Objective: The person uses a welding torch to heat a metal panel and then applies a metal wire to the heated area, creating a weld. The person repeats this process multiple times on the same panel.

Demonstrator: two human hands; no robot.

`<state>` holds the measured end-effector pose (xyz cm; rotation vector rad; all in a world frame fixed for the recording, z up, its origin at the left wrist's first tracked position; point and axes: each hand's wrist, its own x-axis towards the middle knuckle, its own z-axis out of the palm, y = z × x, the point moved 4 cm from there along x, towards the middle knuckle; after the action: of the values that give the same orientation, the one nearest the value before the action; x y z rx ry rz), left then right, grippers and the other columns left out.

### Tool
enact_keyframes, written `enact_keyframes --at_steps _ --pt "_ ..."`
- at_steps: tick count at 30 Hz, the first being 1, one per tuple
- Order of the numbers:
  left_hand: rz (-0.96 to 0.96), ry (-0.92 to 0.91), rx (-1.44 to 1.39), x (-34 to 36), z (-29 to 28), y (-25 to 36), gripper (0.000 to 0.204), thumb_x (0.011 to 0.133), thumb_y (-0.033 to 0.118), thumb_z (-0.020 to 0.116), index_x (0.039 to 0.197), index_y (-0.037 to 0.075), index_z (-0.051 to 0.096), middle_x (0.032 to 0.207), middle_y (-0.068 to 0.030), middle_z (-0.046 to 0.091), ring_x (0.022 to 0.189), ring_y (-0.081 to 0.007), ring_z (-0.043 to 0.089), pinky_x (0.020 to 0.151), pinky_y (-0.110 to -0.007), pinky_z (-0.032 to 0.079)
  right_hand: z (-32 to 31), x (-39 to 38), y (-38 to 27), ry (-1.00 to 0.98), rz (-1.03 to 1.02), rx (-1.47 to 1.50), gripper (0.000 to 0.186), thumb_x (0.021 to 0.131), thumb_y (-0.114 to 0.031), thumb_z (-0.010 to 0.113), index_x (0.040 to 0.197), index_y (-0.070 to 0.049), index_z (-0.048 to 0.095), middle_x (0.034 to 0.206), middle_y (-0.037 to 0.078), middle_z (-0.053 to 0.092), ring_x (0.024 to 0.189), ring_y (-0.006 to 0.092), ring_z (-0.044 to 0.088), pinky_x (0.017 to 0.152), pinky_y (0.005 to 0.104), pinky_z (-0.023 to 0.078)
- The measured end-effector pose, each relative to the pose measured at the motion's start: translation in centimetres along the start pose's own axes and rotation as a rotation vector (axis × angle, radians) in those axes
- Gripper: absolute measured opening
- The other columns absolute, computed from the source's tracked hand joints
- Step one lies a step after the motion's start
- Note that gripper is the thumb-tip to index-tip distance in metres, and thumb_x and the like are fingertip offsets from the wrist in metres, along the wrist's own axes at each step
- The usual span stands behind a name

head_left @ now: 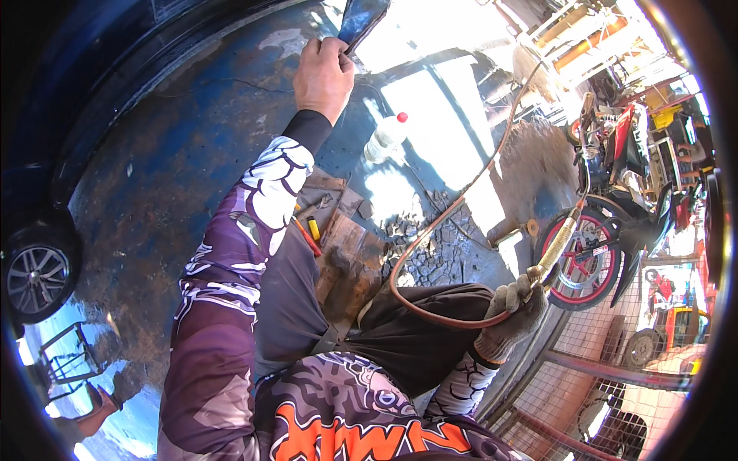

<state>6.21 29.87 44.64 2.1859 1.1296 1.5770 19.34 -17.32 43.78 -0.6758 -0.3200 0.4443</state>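
My bare left hand (324, 83) reaches far forward, its fingers curled closed at the lower end of a dark blue panel (360, 21). How the fingers sit on the panel is partly hidden. On the right, my gloved right hand (513, 313) is wrapped round the lower end of a gas torch (563, 240). The torch has a pale, rough handle and a thin metal neck pointing up and away from me. A reddish-brown hose (419, 240) loops from that hand across my knee and off to the far right. No flame can be made out.
A clear bottle with a red cap (384, 140) stands ahead. Near my knees lie wooden boards (346, 250) and a yellow-handled tool (314, 228). A motorcycle (584, 257) and wire mesh (573, 384) are at right; a dark car's wheel (37, 273) is at left.
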Motion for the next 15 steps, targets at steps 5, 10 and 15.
enact_keyframes --at_steps 5,10,15 --pt "0.005 0.022 -0.013 -0.24 0.49 0.56 0.015 0.090 0.015 0.068 0.105 0.011 0.065 0.104 -0.0135 0.062 0.095 -0.0373 0.065 0.077 -0.049 0.057 -0.87 0.11 -0.17 0.057 -0.034 0.012 0.035 0.107 -0.017 0.050 0.130 0.009 0.052 0.086 0.009 0.057 0.049 0.0083 0.041 0.041 0.0230 0.039" --pt "0.004 0.008 0.006 -0.51 0.87 0.79 0.016 0.091 0.014 0.068 0.106 0.010 0.064 0.105 -0.0137 0.061 0.096 -0.0366 0.065 0.078 -0.048 0.057 -0.84 0.21 0.07 -0.063 0.025 0.022 0.035 0.108 -0.016 0.048 0.134 0.007 0.049 0.086 0.009 0.058 0.049 0.0088 0.041 0.042 0.0237 0.039" --pt "0.087 0.055 0.045 -0.39 0.63 0.85 0.017 0.091 0.014 0.068 0.107 0.010 0.063 0.105 -0.0128 0.061 0.099 -0.0355 0.065 0.080 -0.048 0.057 -0.83 0.16 0.03 -0.005 0.018 0.032 0.034 0.108 -0.018 0.048 0.131 0.008 0.050 0.084 0.009 0.057 0.048 0.0099 0.041 0.042 0.0240 0.038"
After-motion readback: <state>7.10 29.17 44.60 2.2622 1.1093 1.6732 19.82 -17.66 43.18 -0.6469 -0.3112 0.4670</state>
